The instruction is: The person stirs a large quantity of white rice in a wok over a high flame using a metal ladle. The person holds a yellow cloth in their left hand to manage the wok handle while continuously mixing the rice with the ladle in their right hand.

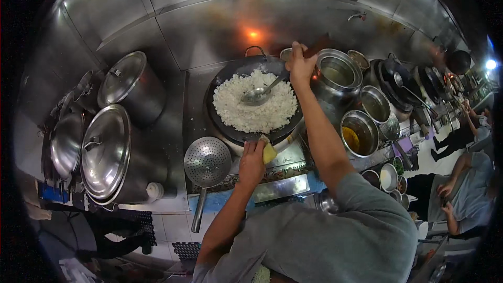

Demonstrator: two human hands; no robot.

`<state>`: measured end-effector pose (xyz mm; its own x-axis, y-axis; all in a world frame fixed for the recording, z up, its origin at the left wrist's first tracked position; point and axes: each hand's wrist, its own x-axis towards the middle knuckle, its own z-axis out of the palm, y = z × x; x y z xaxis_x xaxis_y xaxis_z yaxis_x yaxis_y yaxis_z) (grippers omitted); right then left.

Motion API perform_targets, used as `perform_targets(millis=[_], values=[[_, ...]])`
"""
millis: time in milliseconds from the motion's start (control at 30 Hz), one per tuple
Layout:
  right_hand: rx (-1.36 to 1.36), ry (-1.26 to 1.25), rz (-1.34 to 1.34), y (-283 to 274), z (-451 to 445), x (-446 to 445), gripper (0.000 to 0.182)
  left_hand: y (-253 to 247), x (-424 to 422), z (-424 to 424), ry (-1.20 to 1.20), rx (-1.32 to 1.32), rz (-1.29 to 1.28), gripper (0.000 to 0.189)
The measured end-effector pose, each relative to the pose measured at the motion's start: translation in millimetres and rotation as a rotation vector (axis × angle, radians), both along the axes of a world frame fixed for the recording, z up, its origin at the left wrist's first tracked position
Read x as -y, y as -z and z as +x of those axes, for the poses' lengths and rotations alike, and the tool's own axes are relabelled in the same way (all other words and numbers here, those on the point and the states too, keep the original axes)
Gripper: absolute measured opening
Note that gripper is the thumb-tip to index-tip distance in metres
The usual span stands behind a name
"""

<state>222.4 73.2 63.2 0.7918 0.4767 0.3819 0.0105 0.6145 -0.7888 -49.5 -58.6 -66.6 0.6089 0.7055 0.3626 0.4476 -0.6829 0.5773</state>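
Note:
White rice [255, 118] fills much of a dark wok [212, 112] on the range before me. My right hand [301, 65] grips the handle of a metal ladle [255, 96], whose bowl rests on the rice. At the wok's near rim, my left hand [251, 163] holds a yellow cloth [269, 153] against the edge. A perforated metal skimmer [207, 162] lies just left of that hand, its handle jutting over the counter's front edge.
Large lidded steel pots [105, 153] stand at left, near a white squeeze bottle [155, 190]. Right of the wok are an open pot [338, 71] and a bowl of yellowish liquid [359, 133]. Several other people are in view, one at right [459, 196]. More woks line the range.

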Motion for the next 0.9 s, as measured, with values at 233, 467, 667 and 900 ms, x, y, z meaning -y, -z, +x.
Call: perform_targets(millis=[233,467,667,900], values=[[0.091,0.022,0.304,-94.6,7.7,79.5,0.036,-4.1,-0.1,-3.7,-0.027,-0.034,-0.013,0.056],[-0.132,-0.022,0.1,-51.4,-9.1,47.3,0.031,-5.8,-0.1,-7.0,-0.017,-0.081,-0.049,0.055],[0.03,0.231,0.011,-40.3,5.3,75.6,0.028,-4.6,0.5,3.5,-0.02,-0.041,-0.003,0.046],[0.103,-0.065,0.081,-68.3,-2.9,93.4,0.02,-1.1,1.3,-2.6,-0.053,-0.037,-0.031,0.041]])
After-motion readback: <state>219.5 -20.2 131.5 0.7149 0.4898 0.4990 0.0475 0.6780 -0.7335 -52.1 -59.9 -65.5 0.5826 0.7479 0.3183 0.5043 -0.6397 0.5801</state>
